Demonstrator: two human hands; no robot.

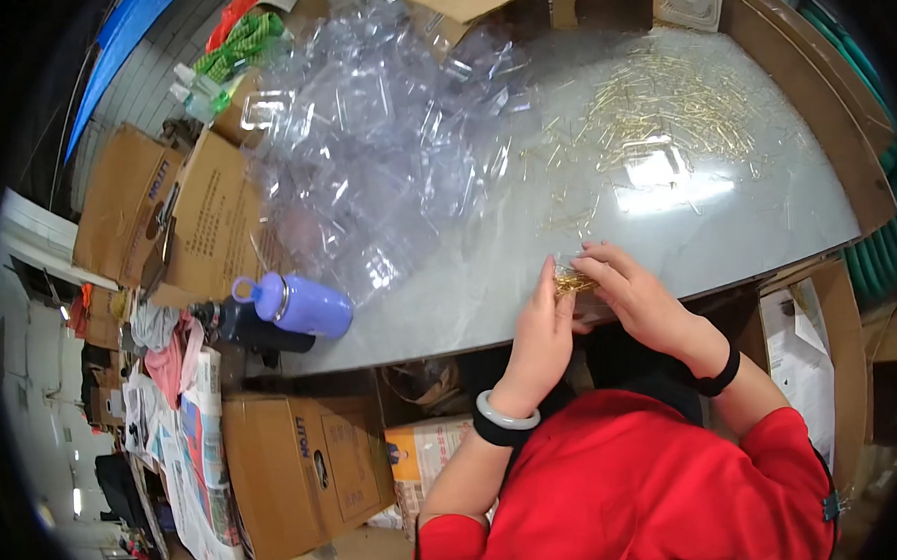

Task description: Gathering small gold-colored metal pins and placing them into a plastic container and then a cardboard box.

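Observation:
At the table's near edge, a small bundle of thin gold metal pins [571, 282] sits between my two hands. My left hand [543, 338] is closed on the bundle from the left, fingers pointing away from me. From the right, the fingers of my right hand [637, 294] curve over and press against the same bundle. Its lower part is hidden by my hands. Beyond them, many loose gold pins [676, 110] lie scattered over the right side of the grey table [449, 295], with a thin trail of them reaching toward my hands.
A big heap of clear plastic packages [372, 143] covers the table's left half. A purple bottle [304, 304] and a black bottle [260, 328] lie at the near left corner. Cardboard boxes [302, 467] stand left and below. A cardboard wall [810, 84] edges the right side; a white fan [689, 1] is behind.

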